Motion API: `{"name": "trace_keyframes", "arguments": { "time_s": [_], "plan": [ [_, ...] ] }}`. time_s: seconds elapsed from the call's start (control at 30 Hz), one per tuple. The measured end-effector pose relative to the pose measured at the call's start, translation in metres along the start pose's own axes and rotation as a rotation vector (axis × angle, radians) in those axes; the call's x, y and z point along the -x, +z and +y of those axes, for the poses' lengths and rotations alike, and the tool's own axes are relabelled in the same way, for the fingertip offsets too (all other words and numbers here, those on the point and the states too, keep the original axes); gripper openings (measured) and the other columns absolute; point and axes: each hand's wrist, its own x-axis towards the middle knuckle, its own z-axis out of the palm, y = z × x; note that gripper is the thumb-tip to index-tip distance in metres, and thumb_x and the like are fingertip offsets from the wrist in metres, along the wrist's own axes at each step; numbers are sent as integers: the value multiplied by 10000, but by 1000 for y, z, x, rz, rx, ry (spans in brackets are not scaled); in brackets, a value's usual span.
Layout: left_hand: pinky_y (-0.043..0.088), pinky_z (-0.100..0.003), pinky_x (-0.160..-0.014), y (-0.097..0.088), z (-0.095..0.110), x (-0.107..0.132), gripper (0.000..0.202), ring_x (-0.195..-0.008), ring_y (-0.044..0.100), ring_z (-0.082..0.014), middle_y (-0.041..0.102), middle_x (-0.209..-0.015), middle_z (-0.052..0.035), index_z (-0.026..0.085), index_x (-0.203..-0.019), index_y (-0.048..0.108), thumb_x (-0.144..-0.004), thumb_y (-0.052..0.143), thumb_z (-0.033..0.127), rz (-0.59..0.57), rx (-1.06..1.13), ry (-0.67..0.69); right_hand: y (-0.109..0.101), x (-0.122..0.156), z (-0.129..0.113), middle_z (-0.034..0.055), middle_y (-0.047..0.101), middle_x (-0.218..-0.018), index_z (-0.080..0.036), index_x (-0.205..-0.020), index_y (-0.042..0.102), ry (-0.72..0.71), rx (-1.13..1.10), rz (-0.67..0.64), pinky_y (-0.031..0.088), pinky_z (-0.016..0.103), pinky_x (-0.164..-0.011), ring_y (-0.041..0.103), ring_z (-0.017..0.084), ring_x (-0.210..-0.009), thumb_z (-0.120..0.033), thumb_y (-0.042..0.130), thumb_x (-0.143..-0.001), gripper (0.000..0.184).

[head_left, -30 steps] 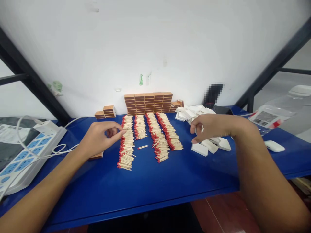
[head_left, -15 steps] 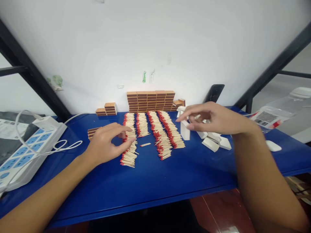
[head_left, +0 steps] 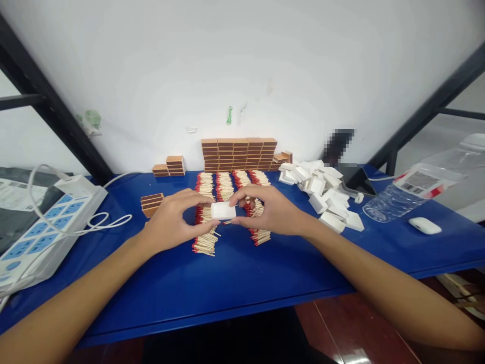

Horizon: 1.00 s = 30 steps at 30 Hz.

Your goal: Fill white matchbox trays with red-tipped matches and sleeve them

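Note:
A small white matchbox tray (head_left: 223, 211) is held level above the matches, one end in each hand. My left hand (head_left: 176, 220) pinches its left end between thumb and fingers. At the right end, the fingers of my right hand (head_left: 267, 210) close on it. Below and behind lie several rows of red-tipped matches (head_left: 205, 246), partly covered by my hands. To the right is a heap of white matchbox trays (head_left: 317, 185). Brown matchbox sleeves (head_left: 238, 154) are stacked against the wall, with a few more sleeves (head_left: 152, 201) beside my left hand.
A white power strip (head_left: 56, 227) with cables lies at the left of the blue table (head_left: 227, 283). At the right are a phone (head_left: 356, 179), a clear plastic bottle (head_left: 397, 197) and a white earbud case (head_left: 425, 225). Black frame posts (head_left: 53, 106) stand at both sides.
My right hand has come left from near the heap with the white tray, which is now in front of me. My left hand has moved slightly right and taken hold of its other end.

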Motion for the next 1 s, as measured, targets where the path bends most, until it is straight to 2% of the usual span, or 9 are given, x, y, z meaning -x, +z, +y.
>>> {"name": "trace_keyframes", "arguments": {
  "time_s": [0.13, 0.23, 0.3, 0.43, 0.63, 0.7, 0.8, 0.9, 1.0],
  "plan": [
    [540, -318, -818, 1, -4, 0, 295, -915, 685, -185, 762, -999, -40, 202, -1093, 741, -873, 791, 392, -35, -18, 2, 3, 0, 7, 48, 725, -1135, -215, -1161, 673, -77, 61, 2, 510, 354, -900, 631, 199, -1010, -315, 816, -862, 346],
    [541, -347, -818, 1, -11, -1, 316, -911, 675, -203, 754, -996, -62, 183, -1084, 730, -896, 761, 435, -9, -85, -4, 4, 0, 12, 63, 707, -1068, -203, -1055, 696, -92, 215, -41, 465, 392, -934, 582, 228, -1033, -267, 770, -902, 182],
    [545, -365, -824, 1, -16, -1, 333, -913, 669, -214, 752, -1000, -76, 173, -1083, 721, -907, 745, 456, 4, -129, 13, 6, 0, 15, 73, 691, -1007, -199, -950, 718, -72, 306, -121, 435, 413, -943, 554, 244, -1034, -241, 747, -920, 59],
    [549, -379, -839, -1, -20, -1, 348, -937, 667, -229, 754, -1022, -86, 169, -1116, 712, -919, 733, 454, 4, -195, 47, 13, -2, 16, 84, 659, -996, -188, -898, 739, -43, 414, -222, 408, 414, -922, 515, 253, -1030, -210, 724, -942, 52],
    [543, -383, -828, -1, -21, -2, 327, -919, 659, -234, 753, -1004, -86, 166, -1097, 713, -927, 723, 445, -38, -220, 69, 17, -1, 12, 98, 633, -994, -158, -913, 702, -65, 479, -252, 410, 399, -903, 496, 252, -1004, -182, 659, -977, 80],
    [538, -385, -829, 0, -20, -2, 315, -912, 655, -236, 750, -988, -84, 167, -1081, 711, -930, 721, 443, -40, -246, 77, 15, 0, 9, 90, 632, -997, -165, -913, 686, -77, 427, -239, 413, 386, -902, 499, 242, -996, -183, 645, -987, 86],
    [530, -390, -844, 1, -17, -2, 317, -924, 649, -241, 746, -984, -82, 165, -1082, 707, -929, 726, 443, -41, -291, 95, 11, 0, 4, 77, 636, -983, -175, -925, 667, -94, 375, -148, 409, 374, -905, 496, 233, -992, -196, 638, -996, 79],
    [523, -398, -850, 4, -11, -2, 319, -925, 642, -243, 747, -988, -82, 164, -1102, 706, -937, 718, 437, -52, -312, 119, 13, -1, 0, 88, 644, -997, -177, -932, 653, -105, 447, -25, 400, 387, -900, 486, 241, -982, -214, 628, -1003, 83],
    [517, -403, -857, 7, -4, -1, 306, -931, 638, -245, 744, -983, -84, 163, -1139, 702, -945, 711, 399, -68, -303, 137, 19, -3, -2, 101, 651, -1002, -172, -934, 662, -126, 529, 21, 400, 404, -905, 486, 251, -979, -209, 606, -1009, 100]
  ]
}}
